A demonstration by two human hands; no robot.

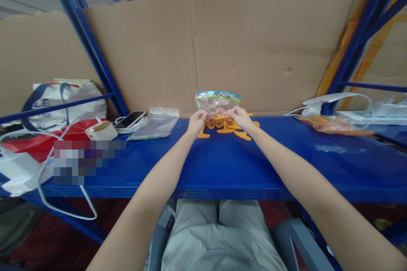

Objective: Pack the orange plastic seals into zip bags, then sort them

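Observation:
A clear plastic bag (218, 103) with a colourful printed header stands up between my hands, against the cardboard behind. My left hand (197, 121) pinches its lower left side, and my right hand (240, 117) pinches the lower right side. Just below and between them, several orange plastic pieces (225, 129) lie on the blue shelf (229, 165). Some are round rings or wheels, others long and curved. My wrists partly cover the outer pieces. Whether any orange piece is inside the bag I cannot tell.
To the left lie a flat clear bag (157, 123), a phone (131, 120) on a coiled white cable, a white charger (101, 130) and a red bag (34, 144). Another bag of orange pieces (330, 125) lies right, near a white power strip (381, 115). Cardboard (248, 42) walls the back.

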